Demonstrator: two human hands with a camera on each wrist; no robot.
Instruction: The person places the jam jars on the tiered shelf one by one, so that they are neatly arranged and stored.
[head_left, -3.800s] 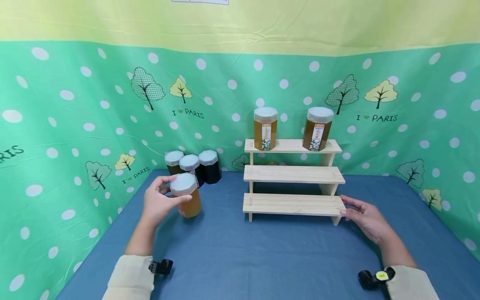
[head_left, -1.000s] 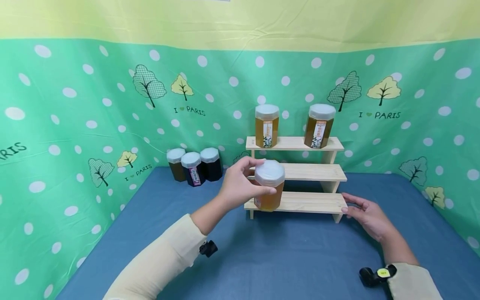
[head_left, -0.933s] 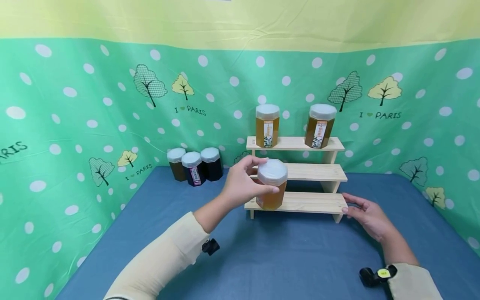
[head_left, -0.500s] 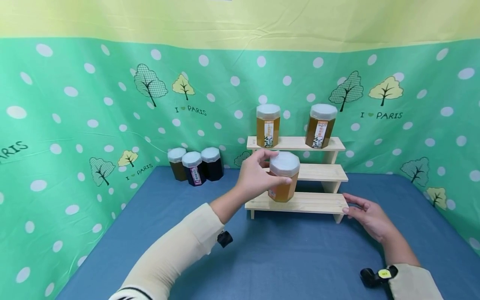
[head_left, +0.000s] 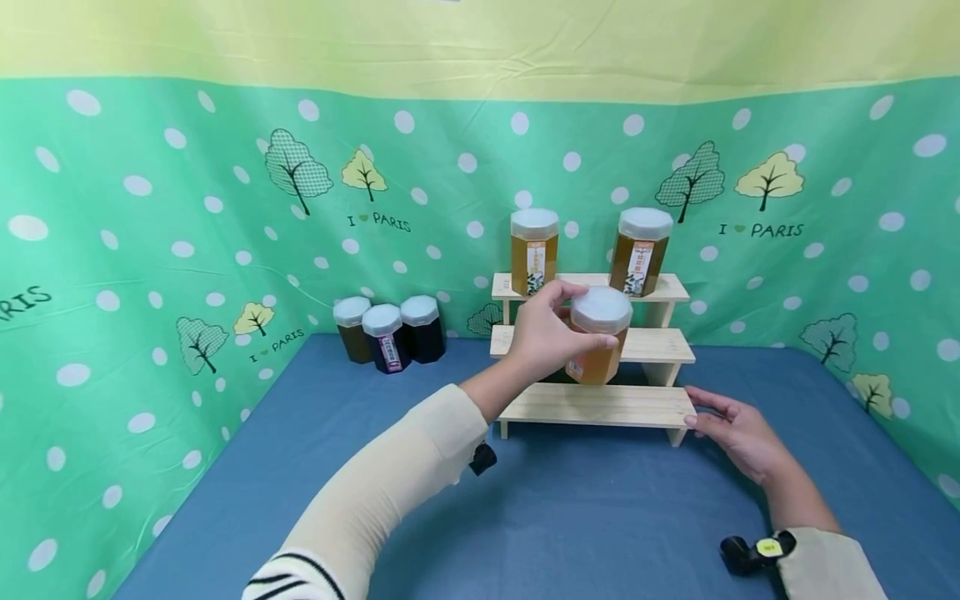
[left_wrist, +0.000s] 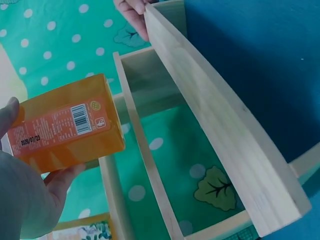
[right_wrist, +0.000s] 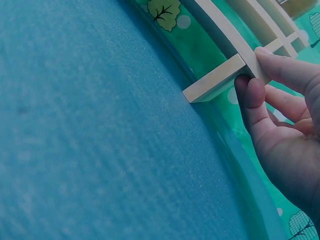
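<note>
In the head view my left hand (head_left: 542, 335) grips an amber honey jar (head_left: 600, 360) with a whitish lid, thumb on the near side and fingers behind. The jar is upright above the bottom tier and overlaps the middle tier of a three-step wooden display stand (head_left: 592, 405). Up close in the left wrist view, the jar (left_wrist: 65, 125) shows a barcode label. My right hand (head_left: 738, 439) pinches the right end of the bottom tier; in the right wrist view, thumb and fingers of that hand (right_wrist: 287, 120) close on the plank's corner.
On the top tier stand a golden honey jar (head_left: 534, 254) at left and a browner jar (head_left: 639, 254) at right. Three dark jars (head_left: 388, 346) cluster at the back left of the blue-covered table (head_left: 600, 525). A green dotted cloth (head_left: 450, 250) hangs behind.
My left hand has brought the amber jar from beside the dark jars rightward to the stand. Over the last second it rose from the bottom tier's front towards the middle tier. My right hand stays put.
</note>
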